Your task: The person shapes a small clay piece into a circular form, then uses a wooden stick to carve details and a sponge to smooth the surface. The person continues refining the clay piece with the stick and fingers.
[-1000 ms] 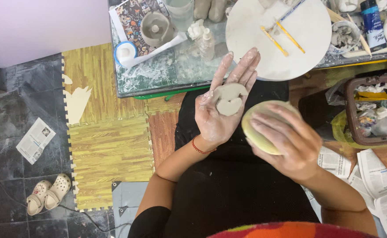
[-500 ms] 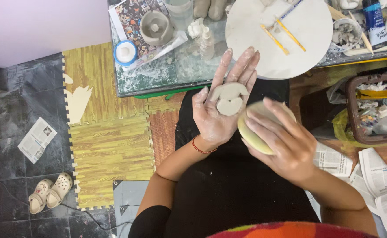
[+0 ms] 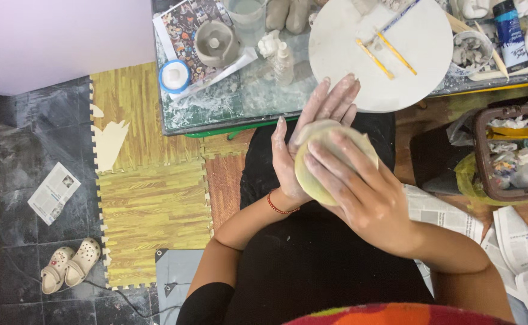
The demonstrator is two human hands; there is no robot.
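two hands [image 3: 300, 150], two yellow sticks [image 3: 374, 59], two sandals [image 3: 70, 268]

The right hand [image 3: 360, 192] lies over the yellowish sponge [image 3: 312, 174] and covers most of it, and the sponge hides the palm of the left hand [image 3: 303, 144], so whatever lies between them cannot be seen. The top edge cuts off the bench [image 3: 240, 102], the round white board [image 3: 390, 60] and the blue-capped bottle [image 3: 507, 30]. The brown basket [image 3: 486, 162] and newspapers [image 3: 516, 241] run off the right edge. The person's lap is cropped at the bottom.
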